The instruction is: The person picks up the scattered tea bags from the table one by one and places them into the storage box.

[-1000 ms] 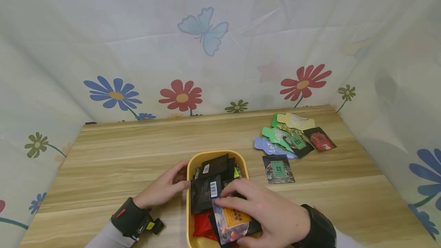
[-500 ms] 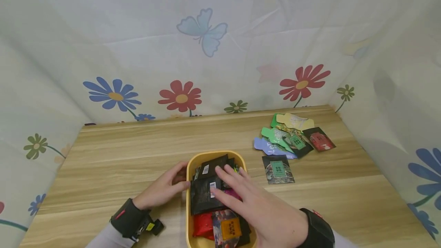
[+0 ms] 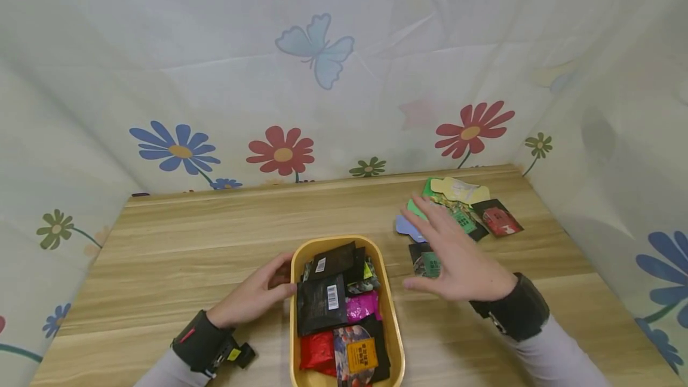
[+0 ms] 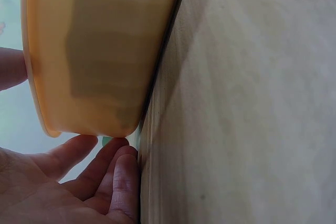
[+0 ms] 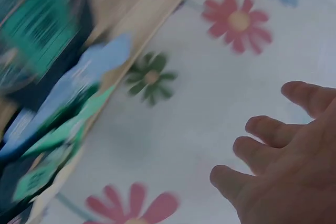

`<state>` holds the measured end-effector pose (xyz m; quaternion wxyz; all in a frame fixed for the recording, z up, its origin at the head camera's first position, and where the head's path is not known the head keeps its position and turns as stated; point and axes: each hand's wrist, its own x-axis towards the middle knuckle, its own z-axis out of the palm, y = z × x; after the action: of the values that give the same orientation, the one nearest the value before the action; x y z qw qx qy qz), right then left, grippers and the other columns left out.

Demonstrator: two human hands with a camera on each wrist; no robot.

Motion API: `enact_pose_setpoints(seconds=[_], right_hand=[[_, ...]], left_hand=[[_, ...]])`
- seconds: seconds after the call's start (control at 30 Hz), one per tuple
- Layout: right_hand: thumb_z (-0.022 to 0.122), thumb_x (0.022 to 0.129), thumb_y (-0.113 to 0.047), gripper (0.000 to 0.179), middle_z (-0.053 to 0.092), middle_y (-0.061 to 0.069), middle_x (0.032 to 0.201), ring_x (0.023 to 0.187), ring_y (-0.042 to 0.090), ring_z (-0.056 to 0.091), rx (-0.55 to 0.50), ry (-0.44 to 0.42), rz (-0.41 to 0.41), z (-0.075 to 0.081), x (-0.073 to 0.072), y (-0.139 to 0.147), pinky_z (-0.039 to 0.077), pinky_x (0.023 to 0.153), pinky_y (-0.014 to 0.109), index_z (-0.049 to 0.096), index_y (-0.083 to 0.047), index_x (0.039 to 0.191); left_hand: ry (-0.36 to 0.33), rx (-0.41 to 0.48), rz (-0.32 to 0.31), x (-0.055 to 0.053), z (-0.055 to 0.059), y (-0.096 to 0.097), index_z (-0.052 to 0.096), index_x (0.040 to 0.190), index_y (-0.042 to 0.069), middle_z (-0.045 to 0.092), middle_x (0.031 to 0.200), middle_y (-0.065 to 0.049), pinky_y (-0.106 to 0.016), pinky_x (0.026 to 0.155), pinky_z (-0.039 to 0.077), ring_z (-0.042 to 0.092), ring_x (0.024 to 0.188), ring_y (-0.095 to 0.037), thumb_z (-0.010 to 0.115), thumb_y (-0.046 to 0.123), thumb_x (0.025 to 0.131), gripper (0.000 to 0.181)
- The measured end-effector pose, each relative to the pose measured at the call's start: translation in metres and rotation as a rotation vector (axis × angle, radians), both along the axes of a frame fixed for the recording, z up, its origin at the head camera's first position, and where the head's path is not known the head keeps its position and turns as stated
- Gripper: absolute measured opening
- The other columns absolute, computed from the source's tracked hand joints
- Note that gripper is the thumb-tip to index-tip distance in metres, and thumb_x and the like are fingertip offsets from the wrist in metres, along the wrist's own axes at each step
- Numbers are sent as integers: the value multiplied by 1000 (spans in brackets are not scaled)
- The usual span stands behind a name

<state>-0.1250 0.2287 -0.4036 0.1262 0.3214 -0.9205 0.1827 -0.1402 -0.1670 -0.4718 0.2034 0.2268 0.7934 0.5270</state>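
My left hand [image 3: 252,297] rests against the left side of a yellow plastic bin [image 3: 396,333], fingertips touching its wall [image 4: 115,35] in the left wrist view. Inside the bin lie black packets [image 3: 314,315] with barcodes, a magenta packet [image 3: 364,308], a red packet [image 3: 317,350] and a purple picture packet with an orange label [image 3: 361,356]. My right hand [image 3: 459,258], fingers spread and holding nothing, hovers right of the bin. It partly covers a dark packet with a teal label [image 3: 421,260] and a blue bottle-shaped packet [image 3: 407,229].
Behind the right hand, a loose pile holds a yellow bottle-shaped packet [image 3: 459,190], green ones and a dark packet with a red label [image 3: 500,218]. The wooden table [image 3: 204,237] meets flower-printed cloth walls [image 3: 231,100] at its back and sides.
The right hand let go of the orange-labelled packet, which now lies at the bin's near end. It then moved right and away, over the loose packets. The left hand stayed put.
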Motion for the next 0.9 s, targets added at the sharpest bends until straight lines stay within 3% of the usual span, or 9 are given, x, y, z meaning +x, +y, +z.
enact_pose_setpoints(seconds=[0.2,0.37,0.53,0.7,0.9], right_hand=[[65,80,-65,105,14,21,164,148,44,17,41,-115,-253,-20,-32,46,23,108,71,28,-6,158],[55,82,-73,106,17,30,160,145,49,20,111,-216,-411,-34,-45,68,20,109,72,30,1,156],[50,87,-71,102,21,35,157,143,51,20,140,-291,-456,-43,-51,80,20,111,69,32,6,153],[47,90,-69,97,40,36,146,135,51,35,174,-275,-469,-49,-52,83,30,107,66,40,9,147],[59,87,-61,86,52,33,134,122,49,49,203,-282,-514,-52,-53,82,40,98,66,49,4,143]], left_hand=[[-4,1,1,0,1,0,36,154,14,52,142,-9,-32,99,47,57,122,-25,58,19,96,63],[0,-4,11,0,2,1,36,154,14,53,142,-9,-33,99,47,57,122,-25,58,18,95,63],[8,-16,16,0,3,1,36,154,14,52,143,-9,-32,99,47,57,122,-25,58,19,95,63],[10,-16,10,0,2,1,36,154,14,51,144,-10,-32,99,47,57,122,-25,58,19,95,63],[4,-10,5,0,0,0,36,154,15,51,143,-8,-32,99,47,57,122,-25,59,19,95,63]])
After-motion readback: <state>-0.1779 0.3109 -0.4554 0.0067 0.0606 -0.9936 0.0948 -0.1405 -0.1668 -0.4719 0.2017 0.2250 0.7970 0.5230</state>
